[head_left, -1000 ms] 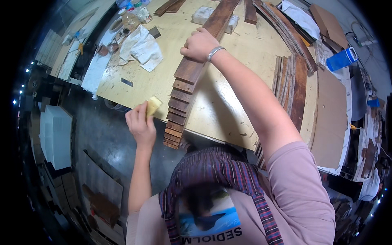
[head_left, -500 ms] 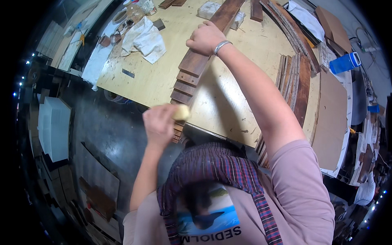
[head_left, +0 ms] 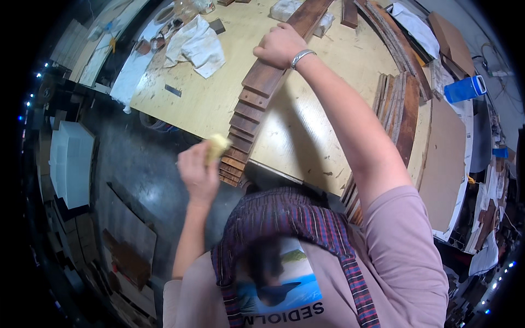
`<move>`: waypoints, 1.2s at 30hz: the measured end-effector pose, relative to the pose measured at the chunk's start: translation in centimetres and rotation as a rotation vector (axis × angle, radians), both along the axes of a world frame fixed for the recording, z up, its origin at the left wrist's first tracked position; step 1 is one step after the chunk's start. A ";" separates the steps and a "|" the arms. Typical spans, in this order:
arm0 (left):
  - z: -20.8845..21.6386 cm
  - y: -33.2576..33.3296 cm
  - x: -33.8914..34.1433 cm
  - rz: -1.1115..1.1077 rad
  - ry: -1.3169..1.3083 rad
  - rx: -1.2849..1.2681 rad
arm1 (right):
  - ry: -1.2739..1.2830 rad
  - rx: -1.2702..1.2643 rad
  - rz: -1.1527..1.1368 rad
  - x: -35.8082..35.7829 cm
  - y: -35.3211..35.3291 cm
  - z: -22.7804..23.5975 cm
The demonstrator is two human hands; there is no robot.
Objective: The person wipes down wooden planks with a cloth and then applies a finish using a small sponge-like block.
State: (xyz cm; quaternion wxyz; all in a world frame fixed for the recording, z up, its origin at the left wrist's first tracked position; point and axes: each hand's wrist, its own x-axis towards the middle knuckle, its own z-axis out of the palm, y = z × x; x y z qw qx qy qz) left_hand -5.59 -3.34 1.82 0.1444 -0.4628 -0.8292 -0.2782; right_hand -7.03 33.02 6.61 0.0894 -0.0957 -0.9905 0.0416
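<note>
A fanned stack of dark brown wooden planks slants across the worktable, its stepped ends overhanging the near edge. My right hand, wearing a silver bracelet, is closed around the top plank and presses on it. Left of the stepped ends, my left hand grips a pale yellow sponge, slightly blurred. The sponge appears just apart from the wood. The right hand's fingertips are partly hidden behind the plank.
The light wooden worktable bears a stained white cloth, a small dark metal strip and more stacked planks on the right. Near the right edge lies a blue jug. A white bin stands left.
My left hand has moved the sponge leftward and slightly up, off the stepped plank ends. The right hand stays on the top plank.
</note>
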 end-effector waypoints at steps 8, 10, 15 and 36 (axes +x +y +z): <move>-1.4 -1.9 -0.2 0.243 -0.121 0.024 | -0.003 0.035 0.010 0.1 0.1 0.1; -1.2 -1.0 2.9 -0.058 -0.181 0.042 | 0.009 0.040 0.046 0.0 0.2 -0.3; -1.9 -3.4 5.0 -0.105 -0.250 0.023 | -0.029 0.074 0.038 -0.2 0.0 -0.1; -2.2 -3.4 6.0 0.058 -0.376 0.139 | -0.181 0.094 0.039 0.0 -0.4 1.3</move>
